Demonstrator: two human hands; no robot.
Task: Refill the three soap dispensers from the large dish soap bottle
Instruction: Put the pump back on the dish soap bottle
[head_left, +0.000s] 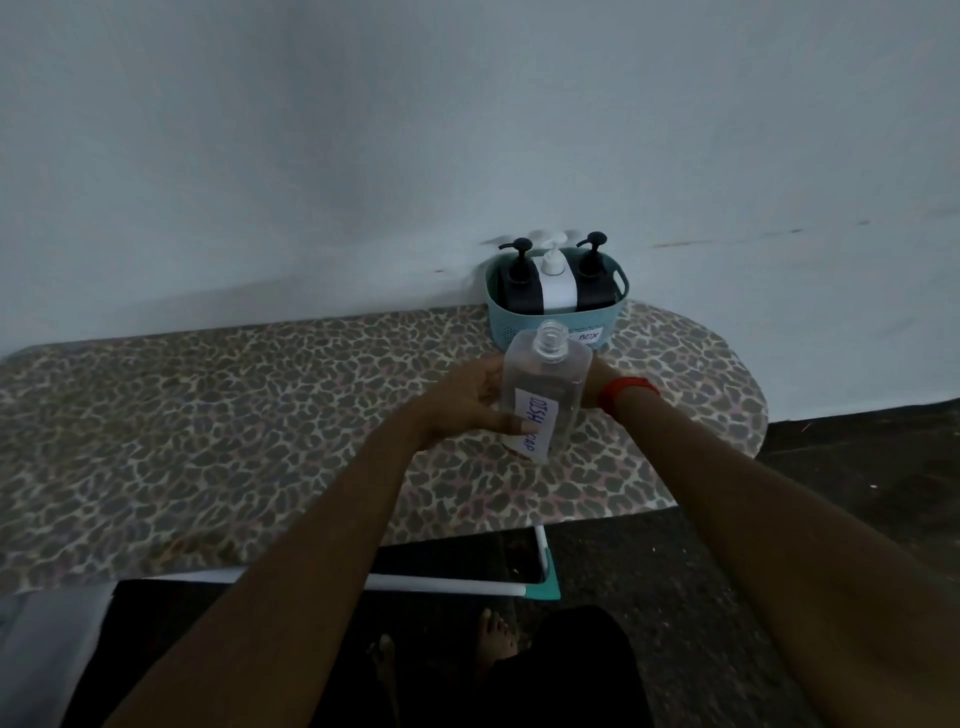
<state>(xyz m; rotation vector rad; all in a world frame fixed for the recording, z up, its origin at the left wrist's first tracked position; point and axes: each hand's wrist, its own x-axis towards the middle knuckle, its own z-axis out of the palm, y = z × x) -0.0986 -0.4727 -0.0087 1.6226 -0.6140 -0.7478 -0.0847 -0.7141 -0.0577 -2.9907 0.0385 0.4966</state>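
Clasping the clear bottle (550, 379) from its left, the left grip (467, 402) curls round it with the thumb at the edge of the "DISH SOAP" label (537, 410); the right grip (595, 382), a red band (626, 392) at its wrist, lies against the bottle's right side with fingers hidden, so I cannot tell whether it grasps. The uncapped bottle tilts slightly away, above the right part of the leopard-print ironing board (260, 415). Just beyond it, by the wall (311, 156), a teal basket (498, 327) on the board holds a black dispenser (519, 283), a white dispenser (557, 288) and a second black dispenser (592, 278) in a row, pumps on.
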